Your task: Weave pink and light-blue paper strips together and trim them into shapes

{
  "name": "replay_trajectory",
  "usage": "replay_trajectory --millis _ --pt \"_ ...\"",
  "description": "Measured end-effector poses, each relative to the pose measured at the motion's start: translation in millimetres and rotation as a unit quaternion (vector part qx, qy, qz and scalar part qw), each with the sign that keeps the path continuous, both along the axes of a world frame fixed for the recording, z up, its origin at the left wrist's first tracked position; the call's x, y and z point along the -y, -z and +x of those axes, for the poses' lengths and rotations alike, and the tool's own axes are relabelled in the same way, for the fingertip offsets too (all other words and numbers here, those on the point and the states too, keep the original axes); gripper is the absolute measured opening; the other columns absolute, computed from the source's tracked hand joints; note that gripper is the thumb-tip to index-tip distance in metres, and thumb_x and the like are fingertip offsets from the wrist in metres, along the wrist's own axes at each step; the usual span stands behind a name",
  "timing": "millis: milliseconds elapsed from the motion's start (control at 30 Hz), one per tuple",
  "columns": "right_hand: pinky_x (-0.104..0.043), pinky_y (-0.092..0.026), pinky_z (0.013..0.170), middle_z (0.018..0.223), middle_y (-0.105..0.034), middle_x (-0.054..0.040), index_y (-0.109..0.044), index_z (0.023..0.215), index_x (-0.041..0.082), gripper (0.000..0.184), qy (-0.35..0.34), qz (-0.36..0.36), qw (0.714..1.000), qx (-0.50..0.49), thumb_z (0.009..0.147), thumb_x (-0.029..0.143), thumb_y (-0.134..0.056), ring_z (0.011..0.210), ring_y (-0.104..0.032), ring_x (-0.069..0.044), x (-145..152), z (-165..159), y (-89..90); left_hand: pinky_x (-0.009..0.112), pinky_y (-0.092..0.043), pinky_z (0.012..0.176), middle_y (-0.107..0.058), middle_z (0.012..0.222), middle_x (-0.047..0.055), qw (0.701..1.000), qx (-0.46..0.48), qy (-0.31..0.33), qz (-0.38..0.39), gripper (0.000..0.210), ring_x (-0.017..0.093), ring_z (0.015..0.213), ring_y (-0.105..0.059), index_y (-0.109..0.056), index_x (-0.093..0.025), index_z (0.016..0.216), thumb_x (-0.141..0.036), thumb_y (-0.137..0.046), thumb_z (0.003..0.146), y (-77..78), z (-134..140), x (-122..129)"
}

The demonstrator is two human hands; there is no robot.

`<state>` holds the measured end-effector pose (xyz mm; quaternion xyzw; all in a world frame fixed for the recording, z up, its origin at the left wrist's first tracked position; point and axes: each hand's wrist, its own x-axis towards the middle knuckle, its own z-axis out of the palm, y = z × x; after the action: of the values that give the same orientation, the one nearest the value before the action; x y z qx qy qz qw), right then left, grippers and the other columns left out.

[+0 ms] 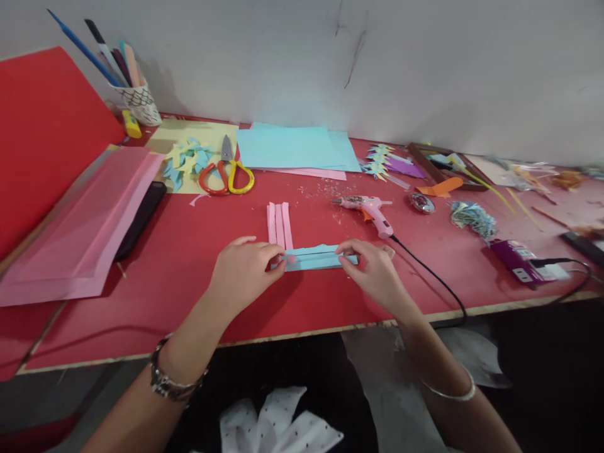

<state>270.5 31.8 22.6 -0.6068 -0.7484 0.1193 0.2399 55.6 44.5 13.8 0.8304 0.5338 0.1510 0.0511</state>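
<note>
Blue paper strips [314, 258] lie lengthwise between my two hands, low over the red table near its front edge. The left end is pinched between the thumb and fingers of my left hand [245, 272]. At the other end, my right hand [370, 269] pinches the same strips with thumb and forefinger. Several pink paper strips [279, 223] lie just behind, their near ends partly hidden by the blue ones and my left fingers. A pink glue gun [369, 211] rests on its side beyond my right hand, its cord running toward the front edge.
Red- and yellow-handled scissors [227, 173] lie by paper cuttings [186, 160] at the back. Blue sheets [295, 148] lie against the wall. Pink sheets [70, 226] and a pen cup [141, 104] stand left. A purple power strip [516, 261] and a brown tray [425, 157] are right.
</note>
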Motion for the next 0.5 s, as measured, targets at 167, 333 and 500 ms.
replay_trajectory --millis 167,333,500 --pt "-0.030 -0.019 0.067 0.074 -0.067 0.0008 -0.060 0.075 0.020 0.014 0.009 0.045 0.997 0.057 0.077 0.017 -0.046 0.066 -0.056 -0.015 2.8 -0.2 9.6 0.030 -0.044 0.077 -0.071 0.076 -0.001 1.000 0.005 -0.002 0.008 0.016 0.015 0.064 -0.061 -0.064 -0.024 0.075 -0.028 -0.050 0.077 1.2 -0.2 0.5" --pt "-0.030 -0.017 0.066 0.074 -0.067 0.0011 -0.059 0.078 0.021 0.017 0.009 0.065 0.995 0.076 0.078 0.015 -0.043 0.069 -0.058 -0.015 5.0 -0.7 18.0 0.031 -0.044 0.077 -0.071 0.077 0.001 0.999 -0.030 0.009 0.033 0.021 0.015 0.064 -0.062 -0.065 -0.022 0.073 -0.028 -0.046 0.080 -0.2 2.5 1.3" --pt "-0.030 -0.018 0.067 0.072 -0.066 -0.0008 -0.059 0.087 0.021 0.021 0.021 0.088 0.990 0.106 0.078 0.015 -0.041 0.065 -0.057 -0.015 6.1 -2.5 21.9 0.031 -0.044 0.077 -0.071 0.079 0.001 0.996 -0.058 0.028 0.057 0.018 0.015 0.066 -0.063 -0.065 -0.021 0.076 -0.027 -0.048 0.080 -0.2 4.1 2.0"
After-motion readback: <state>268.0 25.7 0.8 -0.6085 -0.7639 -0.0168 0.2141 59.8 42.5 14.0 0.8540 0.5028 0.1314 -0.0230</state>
